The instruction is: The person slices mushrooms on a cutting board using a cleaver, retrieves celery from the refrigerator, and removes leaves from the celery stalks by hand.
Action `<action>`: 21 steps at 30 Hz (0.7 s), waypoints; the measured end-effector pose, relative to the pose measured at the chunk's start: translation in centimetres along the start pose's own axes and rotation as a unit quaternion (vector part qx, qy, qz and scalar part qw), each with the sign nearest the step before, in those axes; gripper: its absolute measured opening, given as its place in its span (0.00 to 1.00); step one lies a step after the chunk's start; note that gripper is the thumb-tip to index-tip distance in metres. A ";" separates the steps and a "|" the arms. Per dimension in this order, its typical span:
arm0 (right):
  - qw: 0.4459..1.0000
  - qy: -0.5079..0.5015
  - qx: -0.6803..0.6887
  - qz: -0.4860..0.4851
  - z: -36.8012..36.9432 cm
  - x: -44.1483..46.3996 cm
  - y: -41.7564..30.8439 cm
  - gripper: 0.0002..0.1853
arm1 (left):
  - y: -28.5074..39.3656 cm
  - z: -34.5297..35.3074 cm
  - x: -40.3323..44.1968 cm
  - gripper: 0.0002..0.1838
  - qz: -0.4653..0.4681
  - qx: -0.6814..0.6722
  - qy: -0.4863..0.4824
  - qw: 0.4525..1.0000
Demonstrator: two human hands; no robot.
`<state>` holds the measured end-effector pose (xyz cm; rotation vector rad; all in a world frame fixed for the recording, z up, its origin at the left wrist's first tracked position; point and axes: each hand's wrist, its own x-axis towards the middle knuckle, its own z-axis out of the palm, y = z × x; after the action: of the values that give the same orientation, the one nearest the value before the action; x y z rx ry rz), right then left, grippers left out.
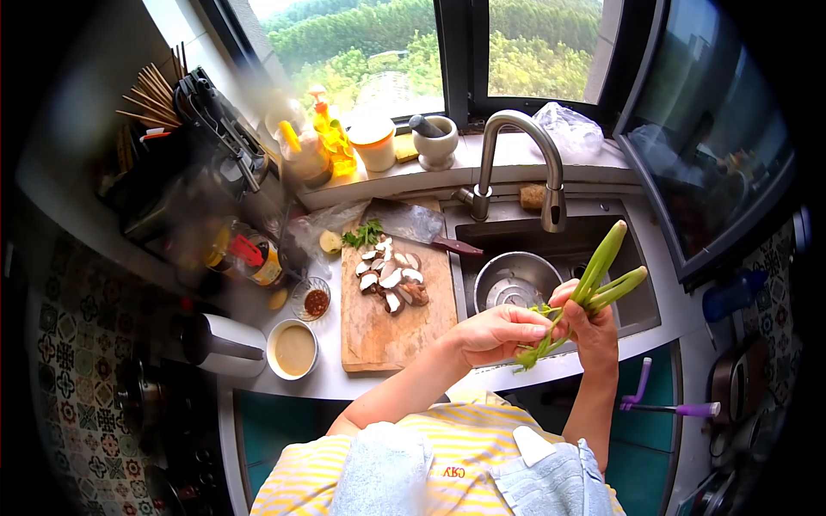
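Observation:
My right hand (594, 334) is closed around green celery stalks (601, 265), their thick cut ends pointing up and away from me over the sink's front right. With fingers pinched together, my left hand (502, 334) grips the thin leafy end of the same celery. Some small leaves hang below the fingers. Behind the hands, a metal bowl (517, 282) sits in the sink (594, 225). To the left lies a wooden cutting board (366, 337), bearing cut mushroom pieces (392, 277), a little heap of green herbs (363, 233) and a cleaver (413, 222).
A curved faucet (522, 120) rises behind the sink. Left of the board stand a bowl of pale liquid (293, 350) and a small glass dish of red flakes (316, 302). A mortar with pestle (435, 143) is on the windowsill. An open window pane (707, 129) juts in at right.

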<state>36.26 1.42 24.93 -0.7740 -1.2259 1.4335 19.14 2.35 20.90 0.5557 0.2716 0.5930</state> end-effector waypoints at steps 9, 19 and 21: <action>0.997 0.041 -0.031 0.055 0.1 0.1 -0.3 0.10 | 0.6 0.8 -0.1 0.05 0.026 -0.010 0.020 0.999; 0.997 -0.003 0.025 0.068 -0.6 0.2 -0.3 0.13 | 0.5 0.6 -0.1 0.06 0.032 -0.089 -0.019 0.995; 0.998 -0.014 0.022 0.059 -0.8 0.2 -0.1 0.13 | 0.5 0.9 0.0 0.06 0.025 -0.083 -0.011 0.996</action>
<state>36.99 1.82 24.85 -0.8099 -1.1813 1.5668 19.23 2.33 21.91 0.4097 0.1866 0.6512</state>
